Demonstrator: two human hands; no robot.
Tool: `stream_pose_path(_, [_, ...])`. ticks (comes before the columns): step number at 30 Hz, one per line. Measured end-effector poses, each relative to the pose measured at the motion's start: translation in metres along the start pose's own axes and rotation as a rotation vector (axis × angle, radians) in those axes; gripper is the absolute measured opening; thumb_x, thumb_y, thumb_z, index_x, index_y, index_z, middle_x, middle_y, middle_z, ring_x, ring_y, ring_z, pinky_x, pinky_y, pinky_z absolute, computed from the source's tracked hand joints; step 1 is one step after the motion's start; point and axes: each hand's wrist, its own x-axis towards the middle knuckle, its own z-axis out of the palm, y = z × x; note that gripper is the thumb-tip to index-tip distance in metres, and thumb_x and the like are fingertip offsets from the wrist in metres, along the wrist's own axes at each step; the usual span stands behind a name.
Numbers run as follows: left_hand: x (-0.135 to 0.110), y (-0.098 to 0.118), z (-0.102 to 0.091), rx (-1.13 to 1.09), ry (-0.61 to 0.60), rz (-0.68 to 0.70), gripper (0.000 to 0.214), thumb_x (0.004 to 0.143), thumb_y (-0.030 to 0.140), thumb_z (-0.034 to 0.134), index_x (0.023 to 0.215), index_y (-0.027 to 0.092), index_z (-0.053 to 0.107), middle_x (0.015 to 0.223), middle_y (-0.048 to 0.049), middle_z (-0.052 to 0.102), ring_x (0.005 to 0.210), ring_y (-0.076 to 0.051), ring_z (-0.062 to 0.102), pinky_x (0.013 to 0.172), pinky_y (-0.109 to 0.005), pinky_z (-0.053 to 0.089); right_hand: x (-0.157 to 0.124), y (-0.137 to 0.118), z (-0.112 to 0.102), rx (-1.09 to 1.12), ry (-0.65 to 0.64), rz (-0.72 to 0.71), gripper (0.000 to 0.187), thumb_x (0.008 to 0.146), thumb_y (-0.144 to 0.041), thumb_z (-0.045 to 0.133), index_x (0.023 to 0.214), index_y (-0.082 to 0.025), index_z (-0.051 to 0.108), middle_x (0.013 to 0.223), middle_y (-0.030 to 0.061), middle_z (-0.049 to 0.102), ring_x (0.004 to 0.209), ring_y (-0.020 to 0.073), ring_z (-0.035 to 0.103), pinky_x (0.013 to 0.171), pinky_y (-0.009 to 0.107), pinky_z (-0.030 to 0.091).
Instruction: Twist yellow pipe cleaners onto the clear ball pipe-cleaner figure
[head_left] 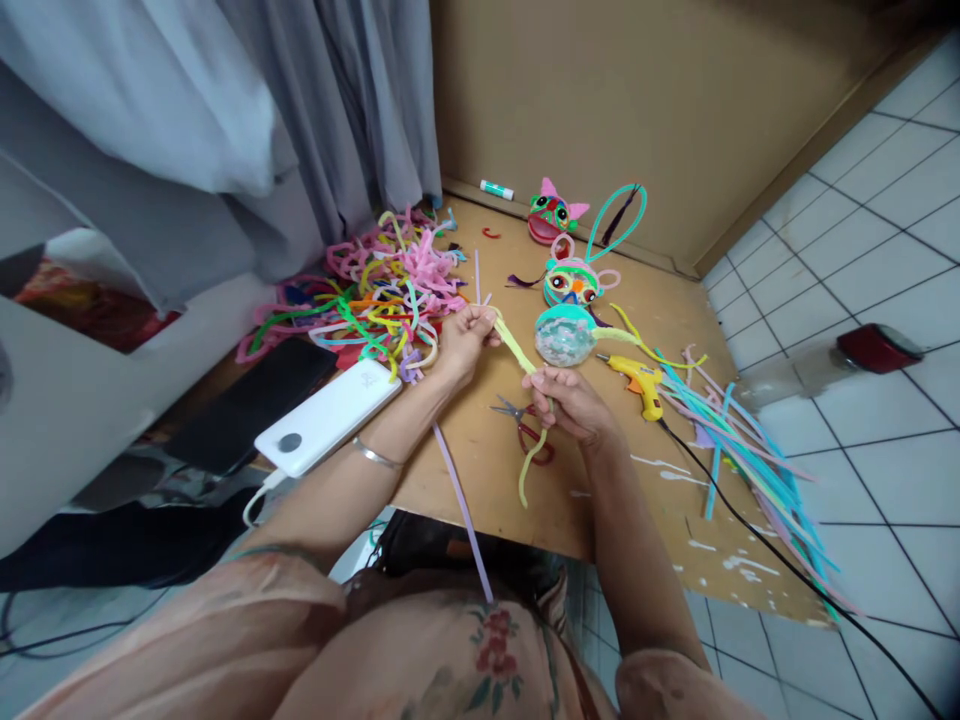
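My left hand (pixel 466 340) is closed around the upper end of a yellow-green pipe cleaner (pixel 516 352), together with a lilac pipe cleaner (pixel 459 495) that trails down toward my lap. My right hand (pixel 570 402) pinches the same yellow-green pipe cleaner lower down; its loose end curls below the hand. Both hands hover over a wooden board (pixel 600 500). Small scissors with red handles (pixel 525 425) lie on the board just under my right hand.
A heap of coloured pipe cleaners (pixel 375 295) lies at left. Pipe-cleaner figures (pixel 574 280) and a round teal piece (pixel 562 335) stand behind the hands. A yellow glue gun (pixel 637 380), straight pipe cleaners (pixel 742 450), a white power bank (pixel 330 415) and a glue stick (pixel 496 189) are nearby.
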Motion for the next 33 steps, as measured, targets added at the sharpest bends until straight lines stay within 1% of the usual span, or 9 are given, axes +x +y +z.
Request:
stream_pose_path(3, [0.001, 0.000, -0.001, -0.037, -0.008, -0.025, 0.028, 0.067, 0.032, 0.079, 0.066, 0.014, 0.059, 0.055, 0.0026, 0.058, 0.047, -0.006, 0.053, 0.048, -0.017, 0.046, -0.001, 0.001, 0.002, -0.024, 0.000, 0.006, 0.024, 0.074, -0.039, 0.067, 0.077, -0.015, 0.064, 0.045, -0.0059, 0.055, 0.033, 0.0060, 0.044, 0.036, 0.019, 0.037])
stream_pose_path(7, [0.001, 0.002, -0.002, -0.010, -0.001, 0.038, 0.027, 0.067, 0.033, 0.079, 0.069, 0.014, 0.060, 0.055, 0.0024, 0.059, 0.044, -0.006, 0.052, 0.044, -0.017, 0.043, -0.001, 0.003, 0.004, -0.004, 0.032, 0.046, 0.030, 0.073, -0.042, 0.066, 0.086, -0.015, 0.065, 0.049, -0.0030, 0.062, 0.035, 0.0094, 0.052, 0.039, 0.021, 0.043])
stream_pose_path(15, [0.009, 0.008, -0.006, -0.011, 0.140, 0.187, 0.025, 0.068, 0.034, 0.078, 0.072, 0.014, 0.062, 0.060, 0.0027, 0.063, 0.046, -0.004, 0.053, 0.045, -0.015, 0.042, 0.005, 0.013, 0.005, -0.179, 0.129, 0.076, 0.036, 0.072, -0.048, 0.065, 0.086, -0.016, 0.062, 0.054, 0.0008, 0.067, 0.041, 0.0116, 0.056, 0.043, 0.022, 0.046])
stream_pose_path(17, [0.008, 0.009, -0.006, -0.005, 0.135, 0.207, 0.026, 0.069, 0.035, 0.078, 0.074, 0.014, 0.063, 0.061, 0.0029, 0.063, 0.047, -0.004, 0.053, 0.045, -0.015, 0.042, 0.008, 0.019, 0.008, -0.303, 0.173, -0.004, 0.036, 0.076, -0.051, 0.060, 0.083, -0.016, 0.063, 0.059, 0.0016, 0.068, 0.045, 0.0114, 0.057, 0.048, 0.023, 0.047])
stream_pose_path(20, [0.005, 0.010, -0.004, 0.005, 0.088, 0.187, 0.027, 0.068, 0.036, 0.078, 0.075, 0.014, 0.064, 0.061, 0.0023, 0.063, 0.047, -0.005, 0.054, 0.046, -0.015, 0.043, 0.010, 0.026, 0.013, -0.642, 0.316, -0.209, 0.035, 0.085, -0.048, 0.050, 0.075, -0.017, 0.065, 0.063, 0.0024, 0.066, 0.055, 0.0131, 0.058, 0.058, 0.026, 0.048])
stream_pose_path(23, [0.001, 0.011, -0.001, 0.007, 0.048, 0.173, 0.029, 0.067, 0.038, 0.078, 0.075, 0.014, 0.064, 0.064, 0.0010, 0.064, 0.049, -0.006, 0.056, 0.047, -0.016, 0.045, 0.012, 0.028, 0.016, -0.896, 0.471, -0.414, 0.031, 0.089, -0.039, 0.045, 0.083, -0.018, 0.068, 0.077, 0.0058, 0.069, 0.074, 0.0185, 0.062, 0.073, 0.032, 0.049])
stream_pose_path(26, [-0.001, 0.012, 0.000, 0.030, 0.028, 0.179, 0.032, 0.068, 0.042, 0.077, 0.075, 0.014, 0.062, 0.064, 0.0004, 0.064, 0.050, -0.007, 0.058, 0.048, -0.017, 0.047, 0.012, 0.024, 0.014, -0.825, 0.593, -0.527, 0.030, 0.088, -0.036, 0.046, 0.091, -0.018, 0.070, 0.088, 0.0066, 0.070, 0.085, 0.0197, 0.062, 0.081, 0.034, 0.047])
stream_pose_path(30, [-0.005, 0.014, -0.001, 0.124, 0.002, 0.294, 0.036, 0.071, 0.048, 0.073, 0.078, 0.015, 0.062, 0.065, 0.0003, 0.063, 0.053, -0.008, 0.059, 0.052, -0.019, 0.049, 0.008, 0.013, 0.008, -0.528, 0.771, -0.570, 0.030, 0.087, -0.038, 0.050, 0.092, -0.015, 0.069, 0.068, 0.0007, 0.063, 0.062, 0.0139, 0.056, 0.063, 0.028, 0.047])
stream_pose_path(33, [-0.012, 0.013, -0.001, 0.266, -0.035, 0.435, 0.033, 0.077, 0.047, 0.069, 0.088, 0.016, 0.063, 0.069, -0.0007, 0.064, 0.058, -0.009, 0.060, 0.057, -0.020, 0.050, 0.003, 0.007, 0.008, -0.582, 0.897, -0.723, 0.027, 0.088, -0.035, 0.050, 0.093, -0.015, 0.068, 0.077, 0.0036, 0.066, 0.067, 0.0147, 0.059, 0.065, 0.028, 0.049])
